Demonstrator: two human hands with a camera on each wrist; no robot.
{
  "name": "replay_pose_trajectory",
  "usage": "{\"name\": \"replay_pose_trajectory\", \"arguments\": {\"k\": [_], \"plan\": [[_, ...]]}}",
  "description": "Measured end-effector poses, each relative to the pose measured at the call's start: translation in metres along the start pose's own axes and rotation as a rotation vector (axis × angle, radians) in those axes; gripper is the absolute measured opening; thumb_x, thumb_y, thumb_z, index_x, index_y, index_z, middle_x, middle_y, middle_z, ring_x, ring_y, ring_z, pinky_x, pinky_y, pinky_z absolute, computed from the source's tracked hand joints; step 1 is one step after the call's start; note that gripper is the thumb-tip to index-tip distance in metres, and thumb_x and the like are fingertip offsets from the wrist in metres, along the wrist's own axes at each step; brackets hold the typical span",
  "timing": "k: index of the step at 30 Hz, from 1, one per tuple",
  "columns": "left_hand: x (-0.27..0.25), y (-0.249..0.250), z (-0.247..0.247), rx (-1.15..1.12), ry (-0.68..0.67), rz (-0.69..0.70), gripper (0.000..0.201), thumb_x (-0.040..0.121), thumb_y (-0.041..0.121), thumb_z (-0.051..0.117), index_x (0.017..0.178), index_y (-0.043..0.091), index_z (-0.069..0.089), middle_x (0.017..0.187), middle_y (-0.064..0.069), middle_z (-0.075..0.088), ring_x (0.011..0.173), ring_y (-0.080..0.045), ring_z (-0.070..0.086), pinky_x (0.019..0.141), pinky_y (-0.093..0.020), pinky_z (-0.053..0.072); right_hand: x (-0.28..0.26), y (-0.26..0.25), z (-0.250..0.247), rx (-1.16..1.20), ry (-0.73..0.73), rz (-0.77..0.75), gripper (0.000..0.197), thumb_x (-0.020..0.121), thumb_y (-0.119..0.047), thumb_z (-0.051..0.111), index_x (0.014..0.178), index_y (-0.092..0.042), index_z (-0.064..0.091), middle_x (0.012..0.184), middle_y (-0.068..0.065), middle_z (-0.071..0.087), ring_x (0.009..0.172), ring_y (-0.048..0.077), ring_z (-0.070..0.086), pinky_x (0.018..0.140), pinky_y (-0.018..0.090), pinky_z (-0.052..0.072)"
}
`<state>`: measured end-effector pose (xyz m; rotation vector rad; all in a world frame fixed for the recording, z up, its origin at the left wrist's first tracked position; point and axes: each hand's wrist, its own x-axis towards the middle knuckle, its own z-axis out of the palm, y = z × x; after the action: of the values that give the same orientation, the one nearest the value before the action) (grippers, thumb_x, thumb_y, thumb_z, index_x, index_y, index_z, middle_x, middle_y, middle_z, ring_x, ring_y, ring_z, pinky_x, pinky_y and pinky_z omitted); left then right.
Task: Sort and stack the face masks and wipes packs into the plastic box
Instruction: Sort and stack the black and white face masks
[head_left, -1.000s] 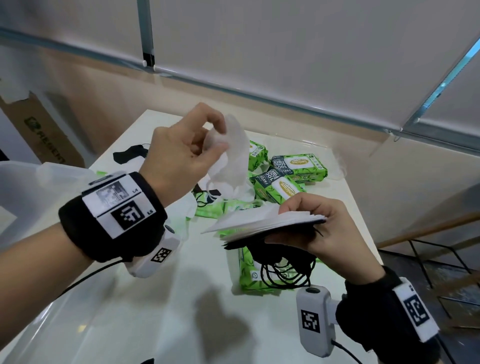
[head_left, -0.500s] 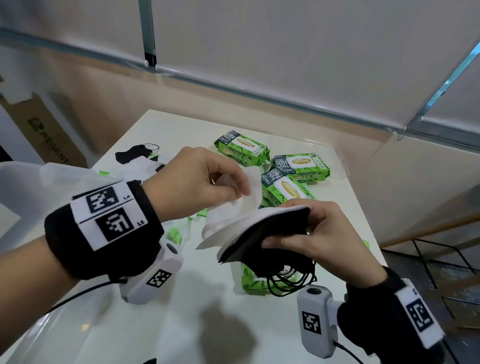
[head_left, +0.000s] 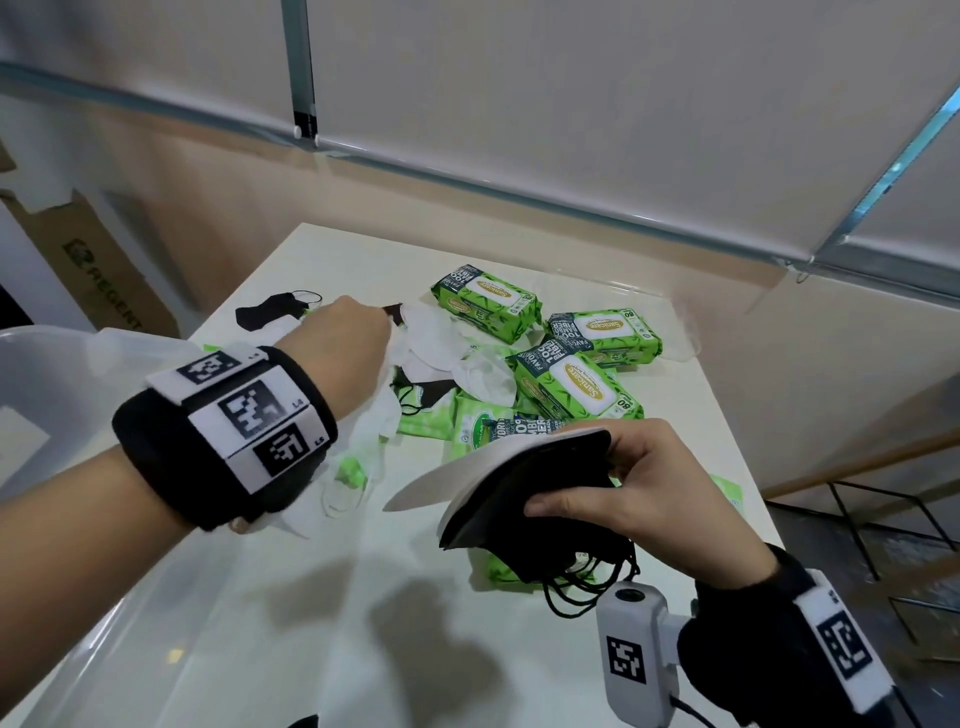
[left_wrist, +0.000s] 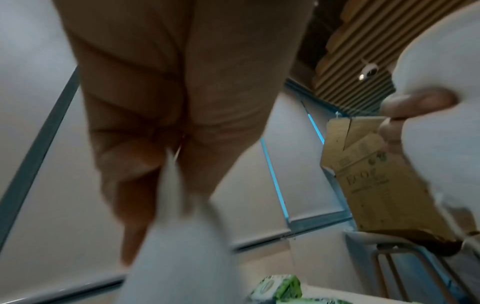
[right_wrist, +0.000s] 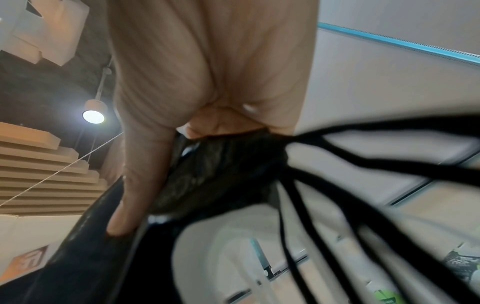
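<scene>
My right hand (head_left: 582, 478) grips a stack of face masks (head_left: 498, 467), white ones on top and black ones beneath, with black ear loops (right_wrist: 350, 185) dangling under it. The left hand (head_left: 363, 332) is stretched out over the loose white masks (head_left: 436, 348) on the table. In the left wrist view its fingers (left_wrist: 145, 164) pinch blurred white mask fabric (left_wrist: 176, 236). Three green wipes packs (head_left: 485, 301) (head_left: 605, 332) (head_left: 571, 387) lie behind the pile, with more green packs under the masks. The clear plastic box (head_left: 47, 395) stands at the left, partly hidden by my forearm.
A single black mask (head_left: 265, 314) lies at the far left of the white table (head_left: 322, 597). A clear lid (head_left: 675, 322) sits behind the packs. A cardboard box (head_left: 98, 270) leans beyond the table's left side. The right edge drops to the floor.
The left hand brought a white mask down onto the right hand's stack, then reached forward to the loose white masks. The right hand kept the stack, now tilted slightly lower.
</scene>
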<state>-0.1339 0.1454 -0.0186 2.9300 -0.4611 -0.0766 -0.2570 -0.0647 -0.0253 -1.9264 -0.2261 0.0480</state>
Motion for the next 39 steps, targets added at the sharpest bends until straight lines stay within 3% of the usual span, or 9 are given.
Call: {"name": "replay_pose_trajectory", "arguments": {"k": [4,7,10,14,17,22,28,35,39], "plan": [[-0.001,-0.01,0.005,-0.076,-0.212,0.144,0.031,0.084,0.003,0.05,0.098,0.02,0.072,0.089,0.007,0.064,0.088,-0.012,0.061,0.078,-0.023,0.046,-0.002,-0.001,-0.003,0.012,-0.006,-0.01,0.022,0.063,0.006,0.081,0.081,-0.005,0.076,0.079,0.007,0.075,0.07,0.006,0.066,0.07,0.018,0.052],[-0.004,-0.007,0.007,-0.098,-0.121,0.251,0.036,0.085,0.0,0.047,0.1,0.021,0.072,0.097,0.006,0.068,0.089,-0.008,0.061,0.085,-0.013,0.041,-0.002,0.0,-0.003,0.024,-0.015,-0.005,0.022,0.063,0.005,0.082,0.082,-0.004,0.076,0.079,0.008,0.075,0.071,0.007,0.067,0.071,0.019,0.053],[-0.014,0.002,0.003,-0.28,-0.104,0.411,0.027,0.085,0.006,0.058,0.094,0.026,0.073,0.079,0.014,0.064,0.069,0.01,0.054,0.066,0.0,0.032,-0.001,0.002,-0.003,0.007,-0.031,0.002,0.022,0.064,0.003,0.082,0.085,0.0,0.075,0.08,0.009,0.075,0.072,0.008,0.067,0.071,0.022,0.053],[-0.032,0.009,-0.008,-0.468,-0.122,0.574,0.031,0.073,0.024,0.057,0.096,0.041,0.07,0.087,0.005,0.069,0.075,-0.008,0.057,0.067,-0.01,0.042,-0.001,0.002,-0.004,-0.001,-0.023,0.022,0.023,0.065,0.002,0.082,0.086,0.004,0.073,0.08,0.014,0.074,0.07,0.008,0.064,0.071,0.026,0.053],[-0.04,0.015,-0.011,-0.492,-0.083,0.644,0.038,0.071,0.023,0.055,0.102,0.043,0.063,0.082,0.007,0.07,0.065,-0.003,0.055,0.062,-0.011,0.043,0.0,-0.001,-0.003,-0.001,-0.028,0.018,0.021,0.066,0.004,0.081,0.086,0.003,0.074,0.081,0.014,0.074,0.071,0.009,0.065,0.072,0.027,0.054],[-0.04,0.017,-0.014,-0.634,-0.007,0.624,0.013,0.074,0.026,0.061,0.081,0.032,0.07,0.069,0.013,0.063,0.057,0.0,0.051,0.058,-0.007,0.039,0.001,-0.002,-0.001,-0.003,-0.028,0.014,0.017,0.072,0.002,0.078,0.087,-0.005,0.075,0.082,0.014,0.074,0.073,0.013,0.066,0.071,0.031,0.055],[-0.036,0.015,-0.007,-0.493,0.064,0.635,0.026,0.079,0.033,0.054,0.092,0.023,0.074,0.086,0.009,0.071,0.077,-0.004,0.059,0.068,-0.004,0.038,0.0,0.002,-0.002,-0.048,-0.067,0.007,0.017,0.078,0.0,0.074,0.094,-0.004,0.074,0.087,0.011,0.074,0.08,0.018,0.069,0.075,0.034,0.055],[-0.004,0.0,-0.015,-0.173,0.309,0.108,0.035,0.09,-0.002,0.045,0.12,0.007,0.062,0.122,-0.014,0.06,0.112,-0.034,0.053,0.097,-0.04,0.04,0.001,0.003,-0.001,-0.084,-0.079,-0.031,0.022,0.075,-0.014,0.073,0.095,-0.004,0.073,0.089,0.009,0.073,0.085,0.024,0.069,0.078,0.039,0.053],[-0.023,0.011,-0.016,-0.326,0.241,0.395,0.026,0.088,0.017,0.054,0.107,0.012,0.071,0.108,-0.004,0.069,0.093,-0.02,0.063,0.083,-0.02,0.041,0.002,0.002,-0.002,-0.091,-0.096,-0.032,0.019,0.078,-0.009,0.073,0.096,-0.004,0.073,0.09,0.009,0.074,0.086,0.022,0.069,0.08,0.038,0.054]]}}
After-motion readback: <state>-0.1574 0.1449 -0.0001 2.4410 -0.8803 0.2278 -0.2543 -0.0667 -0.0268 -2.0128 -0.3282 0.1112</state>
